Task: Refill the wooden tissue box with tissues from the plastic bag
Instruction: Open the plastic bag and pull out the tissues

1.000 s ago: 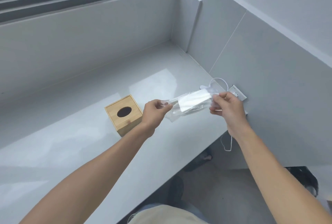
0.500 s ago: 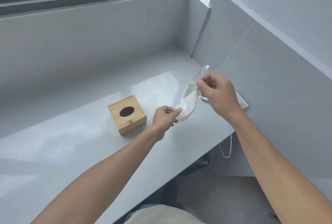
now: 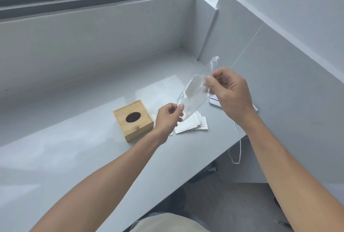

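Both forearms are bare from the near edge up to the wrists, with no sleeves, watch or rings to be seen. The left hand (image 3: 167, 116) and right hand (image 3: 229, 90) are ungloved. At the near bottom edge shows a beige garment (image 3: 167, 223).

We see a square wooden box (image 3: 133, 120) upright, oval hole on top, white tissues (image 3: 193, 125) fanned just beside it, clear bag (image 3: 193, 92) tilted above them
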